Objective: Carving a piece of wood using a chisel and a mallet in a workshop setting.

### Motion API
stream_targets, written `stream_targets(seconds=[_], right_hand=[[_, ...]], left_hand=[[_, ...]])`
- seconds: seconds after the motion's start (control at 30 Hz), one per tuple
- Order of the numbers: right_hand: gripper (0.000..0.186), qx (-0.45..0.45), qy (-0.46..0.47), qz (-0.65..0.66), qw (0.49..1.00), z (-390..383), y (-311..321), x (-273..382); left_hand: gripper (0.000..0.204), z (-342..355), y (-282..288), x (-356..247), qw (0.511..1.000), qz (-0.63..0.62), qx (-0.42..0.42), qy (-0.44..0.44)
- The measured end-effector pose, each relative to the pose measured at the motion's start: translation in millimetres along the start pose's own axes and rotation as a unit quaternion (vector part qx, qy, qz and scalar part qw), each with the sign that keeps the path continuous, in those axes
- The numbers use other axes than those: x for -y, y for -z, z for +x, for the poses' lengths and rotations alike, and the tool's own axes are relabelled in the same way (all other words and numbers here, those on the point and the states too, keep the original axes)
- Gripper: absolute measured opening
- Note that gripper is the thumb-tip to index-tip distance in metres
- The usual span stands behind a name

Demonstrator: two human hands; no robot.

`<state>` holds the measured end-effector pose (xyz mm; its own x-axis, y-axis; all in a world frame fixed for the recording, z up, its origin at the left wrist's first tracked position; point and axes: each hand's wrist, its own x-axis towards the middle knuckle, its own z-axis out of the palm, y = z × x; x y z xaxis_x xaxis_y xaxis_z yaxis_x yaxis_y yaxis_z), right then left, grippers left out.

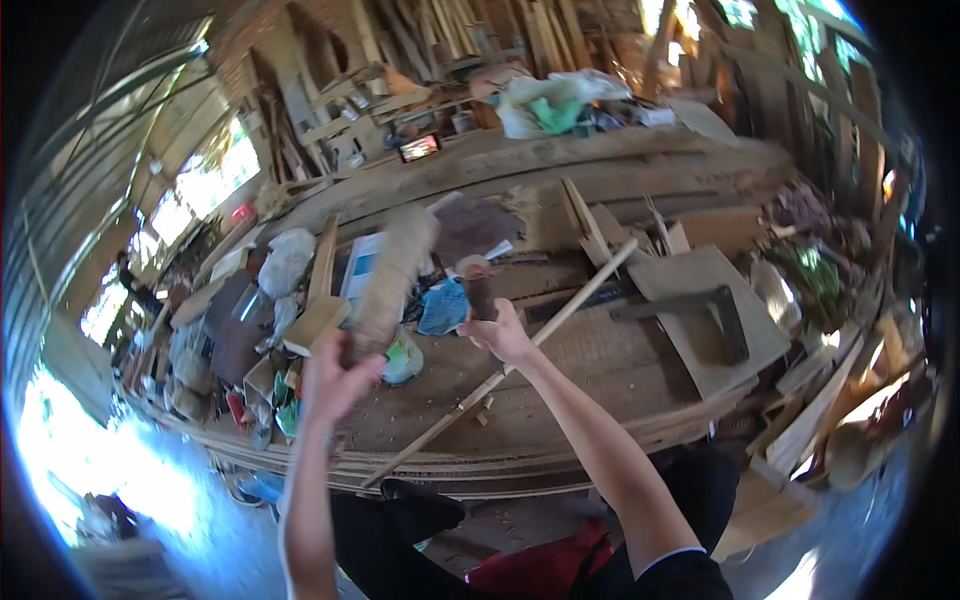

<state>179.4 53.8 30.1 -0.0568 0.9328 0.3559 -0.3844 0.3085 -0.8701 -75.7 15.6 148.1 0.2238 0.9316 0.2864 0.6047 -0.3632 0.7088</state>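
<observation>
My left hand (338, 378), a little smeared by motion, is closed round the lower end of a long, pale piece of wood (395, 275), which is tilted up and blurred. To its right, my right hand (502, 335) grips a short dark brown piece (481, 292) with a paler, rounded top; its exact kind I cannot make out. Both are held above a cluttered wooden workbench (590, 350). A long thin wooden stick (465, 400) lies slantwise across the bench, passing beneath my right forearm. A blue cloth or bag (441, 308) lies between the two hands, behind them.
At the right, a dark L-shaped piece (735, 325) rests on a flat grey-brown board (705, 280). Bags and scraps (288, 262) crowd the left side. A lit phone (419, 148) stands at the back, near a clear plastic bag (560, 100). Planks (460, 40) lean against the far wall.
</observation>
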Motion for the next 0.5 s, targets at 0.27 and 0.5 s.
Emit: stream_targets(seconds=[0.27,0.5], right_hand=[[0.022,0.0,0.02,-0.022,1.0,1,2,-1],[0.021,-0.005,0.009,0.041,0.999,-5,5,8]], left_hand=[[0.029,28,67,-166,0.986,-0.08,0.036,-0.145],[0.041,17,19,-161,0.95,0.143,0.277,-0.026]])
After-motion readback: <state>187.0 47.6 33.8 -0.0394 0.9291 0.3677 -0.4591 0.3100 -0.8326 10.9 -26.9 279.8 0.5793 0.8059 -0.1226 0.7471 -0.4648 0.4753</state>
